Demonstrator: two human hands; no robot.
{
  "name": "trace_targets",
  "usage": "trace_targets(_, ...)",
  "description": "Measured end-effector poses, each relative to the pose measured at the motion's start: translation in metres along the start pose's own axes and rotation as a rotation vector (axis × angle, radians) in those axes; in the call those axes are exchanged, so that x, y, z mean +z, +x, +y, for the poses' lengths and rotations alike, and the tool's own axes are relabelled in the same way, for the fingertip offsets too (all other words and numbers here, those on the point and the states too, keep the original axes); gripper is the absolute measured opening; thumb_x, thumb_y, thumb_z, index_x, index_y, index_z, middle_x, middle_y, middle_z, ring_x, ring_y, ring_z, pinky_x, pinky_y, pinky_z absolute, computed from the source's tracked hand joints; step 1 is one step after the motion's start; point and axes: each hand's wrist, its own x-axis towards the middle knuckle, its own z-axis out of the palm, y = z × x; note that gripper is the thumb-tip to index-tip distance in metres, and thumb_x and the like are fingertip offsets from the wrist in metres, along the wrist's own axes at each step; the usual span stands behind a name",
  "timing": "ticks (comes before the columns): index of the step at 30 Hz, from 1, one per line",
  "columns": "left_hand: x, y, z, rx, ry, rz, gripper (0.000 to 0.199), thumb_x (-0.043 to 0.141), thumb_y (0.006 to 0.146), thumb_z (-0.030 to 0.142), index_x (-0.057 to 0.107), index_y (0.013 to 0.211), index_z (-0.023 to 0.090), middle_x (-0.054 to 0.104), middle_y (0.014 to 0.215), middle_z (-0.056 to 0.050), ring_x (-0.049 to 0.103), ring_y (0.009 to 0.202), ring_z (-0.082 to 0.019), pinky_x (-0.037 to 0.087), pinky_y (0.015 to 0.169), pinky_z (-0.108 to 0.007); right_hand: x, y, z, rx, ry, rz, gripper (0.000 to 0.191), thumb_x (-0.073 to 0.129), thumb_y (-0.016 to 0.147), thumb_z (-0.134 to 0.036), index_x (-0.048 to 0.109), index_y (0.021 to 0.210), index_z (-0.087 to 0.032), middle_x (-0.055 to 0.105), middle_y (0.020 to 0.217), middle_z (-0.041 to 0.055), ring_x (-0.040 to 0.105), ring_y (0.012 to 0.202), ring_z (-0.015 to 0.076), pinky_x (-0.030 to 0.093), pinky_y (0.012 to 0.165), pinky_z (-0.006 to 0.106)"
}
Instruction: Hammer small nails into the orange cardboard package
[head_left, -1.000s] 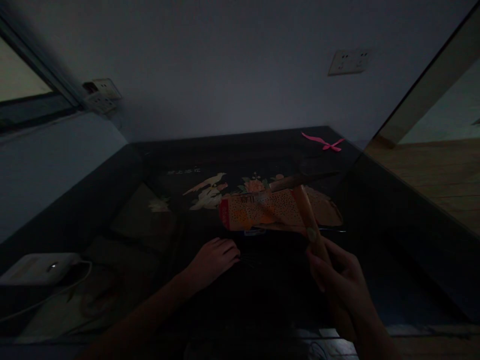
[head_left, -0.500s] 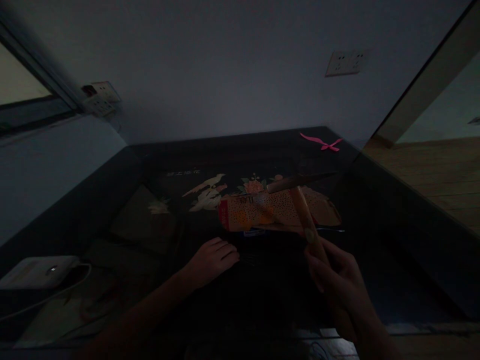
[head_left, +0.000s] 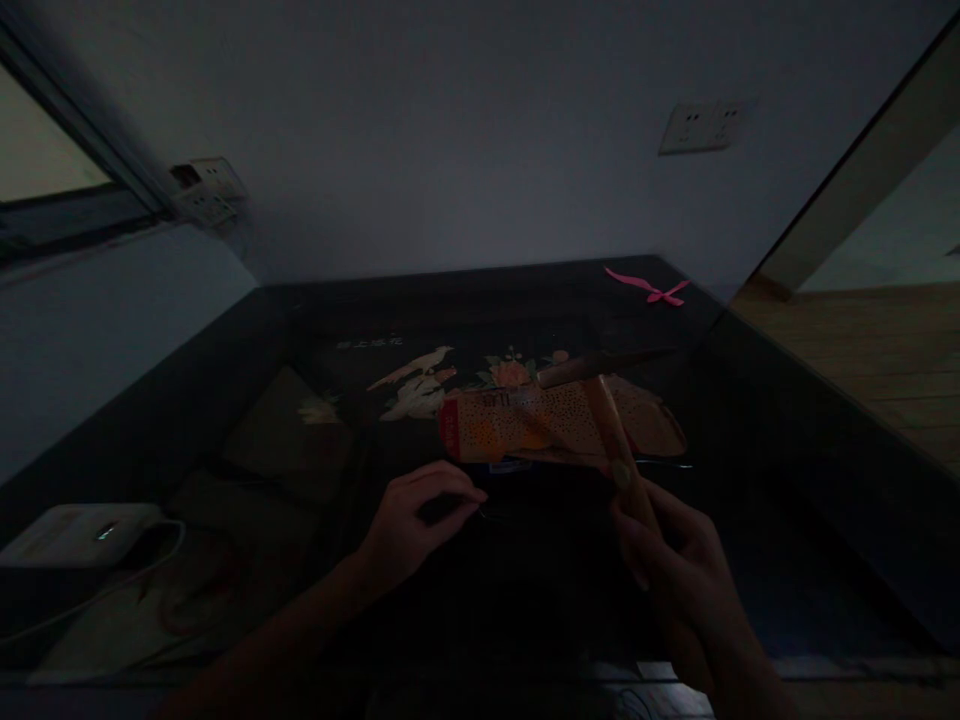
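hammer: raised over the table, its head overlapping the dotted orange packet in view; contact unclear
right hand: wrapped round the hammer's wooden handle
left hand: thumb and fingertips drawn narrow, near the packet; cannot tell whether anything is pinched
stage: hammer taken up, not yet set down; any result too dark to judge
far right: pink ribbon

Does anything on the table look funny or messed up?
Maybe the pink strip: it lies crooked at the back right of the table, away from the hammer in the right hand. I see no spill, but it's dark.
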Motion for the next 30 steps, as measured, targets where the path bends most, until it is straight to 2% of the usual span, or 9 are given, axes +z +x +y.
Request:
trace_targets(4,-0.003,0.009,0.013,-0.089,-0.163,0.063,0.008,0.062,0.079,0.015,0.065,0.086,0.016,0.067,0.080,-0.004,0.067,0.071,-0.014,0.057,0.068,-0.026,-0.001,0.000,0.002,-0.019,-0.009,-0.009,0.041,0.068,0.074,-0.038,0.063,0.110,-0.019,0.055,0.064,-0.0017,0.042,0.039,0.0069,0.034,0.033,0.019)
trace_targets(7,-0.007,0.022,0.018,-0.127,-0.253,0.081,0.014,0.066,0.076,0.017,0.066,0.090,0.015,0.068,0.092,-0.007,0.068,0.072,-0.014,0.059,0.070,-0.027,-0.001,0.000,0.004,-0.006,-0.007,-0.004,0.041,0.068,0.075,-0.038,0.062,0.111,-0.019,0.055,0.064,-0.0020,0.041,0.039,0.0066,0.033,0.033,0.018)
trace_targets(10,-0.012,0.042,0.018,-0.116,-0.278,0.118,0.015,0.069,0.073,0.021,0.068,0.087,0.015,0.065,0.111,-0.010,0.068,0.084,-0.018,0.059,0.073,-0.032,-0.001,-0.001,0.006,0.002,0.007,0.015,0.042,0.069,0.074,-0.038,0.062,0.112,-0.019,0.054,0.064,-0.0023,0.042,0.039,0.0066,0.034,0.033,0.018)
trace_targets(12,-0.013,0.060,0.015,-0.114,-0.262,0.171,0.009,0.070,0.073,0.022,0.069,0.078,0.015,0.065,0.115,-0.009,0.066,0.095,-0.021,0.058,0.079,-0.035,-0.001,0.000,0.006,-0.005,0.002,0.015,0.042,0.069,0.074,-0.037,0.063,0.111,-0.019,0.054,0.063,-0.0025,0.042,0.039,0.0065,0.034,0.033,0.018)
trace_targets(15,-0.008,0.089,0.006,-0.119,-0.256,0.233,0.006,0.069,0.073,0.022,0.068,0.074,0.016,0.071,0.099,-0.006,0.067,0.092,-0.020,0.056,0.081,-0.036,-0.001,0.000,0.006,-0.033,-0.016,0.011,0.041,0.069,0.074,-0.037,0.063,0.111,-0.019,0.055,0.064,-0.0019,0.042,0.040,0.0067,0.035,0.034,0.018)
trace_targets(19,0.008,0.116,-0.009,-0.130,-0.218,0.199,0.007,0.070,0.072,0.021,0.068,0.076,0.016,0.073,0.079,-0.003,0.068,0.076,-0.015,0.056,0.075,-0.031,-0.001,0.001,0.005,-0.020,-0.022,0.020,0.043,0.068,0.074,-0.039,0.063,0.111,-0.018,0.055,0.065,-0.0012,0.043,0.040,0.0075,0.036,0.033,0.019)
trace_targets(24,0.022,0.121,-0.023,-0.108,-0.149,0.171,0.004,0.068,0.072,0.019,0.067,0.075,0.016,0.072,0.080,-0.003,0.067,0.074,-0.014,0.055,0.073,-0.028,0.000,0.001,0.001,-0.014,-0.023,0.012,0.045,0.067,0.075,-0.041,0.062,0.113,-0.017,0.051,0.061,-0.0027,0.040,0.039,0.0077,0.033,0.033,0.019)
trace_targets(30,0.023,0.118,-0.029,-0.134,-0.184,0.103,0.007,0.067,0.072,0.018,0.066,0.079,0.015,0.070,0.083,-0.003,0.066,0.076,-0.014,0.055,0.075,-0.029,0.002,0.001,0.000,0.013,0.004,0.044,0.044,0.069,0.073,-0.039,0.062,0.111,-0.018,0.053,0.064,-0.0022,0.041,0.041,0.0074,0.034,0.034,0.018)
